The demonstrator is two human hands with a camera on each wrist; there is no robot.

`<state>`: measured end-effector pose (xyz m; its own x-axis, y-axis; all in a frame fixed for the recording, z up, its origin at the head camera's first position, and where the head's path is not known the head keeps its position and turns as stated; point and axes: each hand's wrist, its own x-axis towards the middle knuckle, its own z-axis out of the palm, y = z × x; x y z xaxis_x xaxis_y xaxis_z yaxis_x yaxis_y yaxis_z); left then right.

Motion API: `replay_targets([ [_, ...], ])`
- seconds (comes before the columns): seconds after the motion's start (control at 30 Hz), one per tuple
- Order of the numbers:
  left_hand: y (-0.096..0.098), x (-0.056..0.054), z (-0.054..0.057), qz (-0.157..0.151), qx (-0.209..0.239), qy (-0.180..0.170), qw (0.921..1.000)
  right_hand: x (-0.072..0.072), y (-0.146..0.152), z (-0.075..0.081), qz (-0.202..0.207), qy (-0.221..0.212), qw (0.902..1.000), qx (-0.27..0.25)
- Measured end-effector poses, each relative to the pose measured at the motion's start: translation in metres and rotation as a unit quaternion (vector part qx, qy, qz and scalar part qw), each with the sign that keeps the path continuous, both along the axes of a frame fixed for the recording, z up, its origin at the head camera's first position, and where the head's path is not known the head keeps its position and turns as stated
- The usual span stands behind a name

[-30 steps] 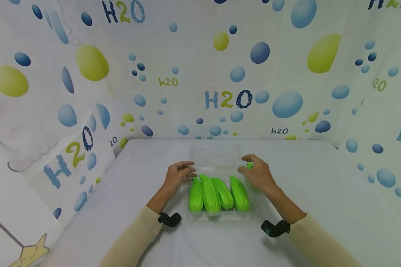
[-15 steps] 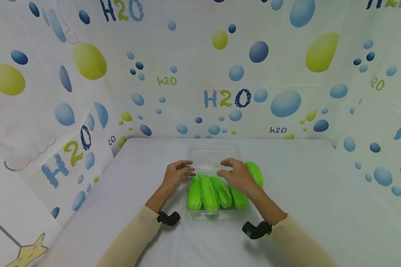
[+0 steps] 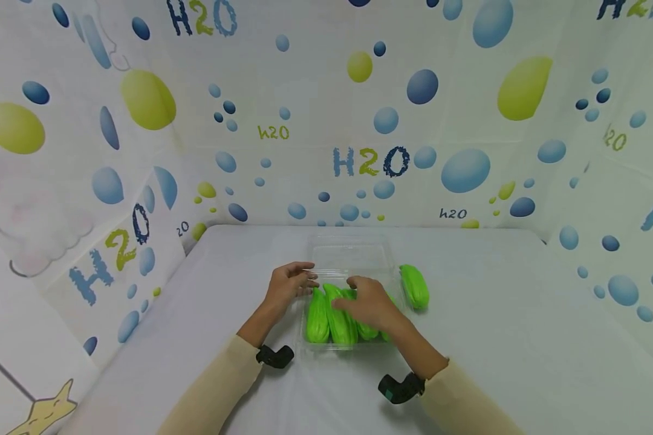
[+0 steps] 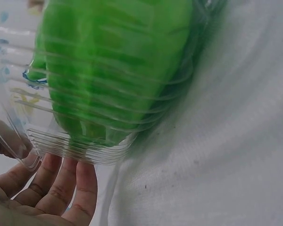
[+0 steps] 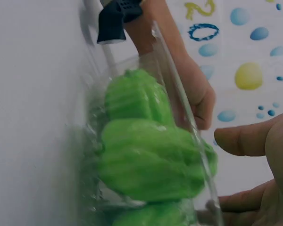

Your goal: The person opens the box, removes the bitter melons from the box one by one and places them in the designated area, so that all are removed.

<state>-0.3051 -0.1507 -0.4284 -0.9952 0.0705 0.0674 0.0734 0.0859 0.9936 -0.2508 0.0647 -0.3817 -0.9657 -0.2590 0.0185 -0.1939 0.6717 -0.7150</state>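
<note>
Green gourds [image 3: 341,327] in clear box [image 3: 329,347], below right hand [image 3: 368,302]

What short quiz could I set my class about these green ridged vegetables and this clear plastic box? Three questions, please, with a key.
1. True or false: the lid of the clear plastic box lies open.
2. Fill in: one ridged green vegetable rests outside the box, on the ___ cloth.
3. In the head view, which hand covers part of the vegetables inside?

Key: 1. True. 2. White. 3. The right hand.
</note>
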Motion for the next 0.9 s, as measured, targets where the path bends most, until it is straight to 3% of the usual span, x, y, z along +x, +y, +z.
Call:
replay_targets([
  [0.23,0.001,-0.001,-0.001,-0.001,0.0,0.005,1.0,0.006,-0.011,-0.01,-0.014,0.06,0.9952,0.076],
  [0.43,0.002,-0.001,-0.002,-0.001,-0.002,0.003,1.0,0.013,-0.017,-0.016,-0.019,0.076,0.9899,0.118],
  [0.9,0.002,0.0,-0.001,0.004,-0.004,0.007,1.0,0.018,-0.024,-0.018,-0.015,0.103,0.9888,0.107],
])
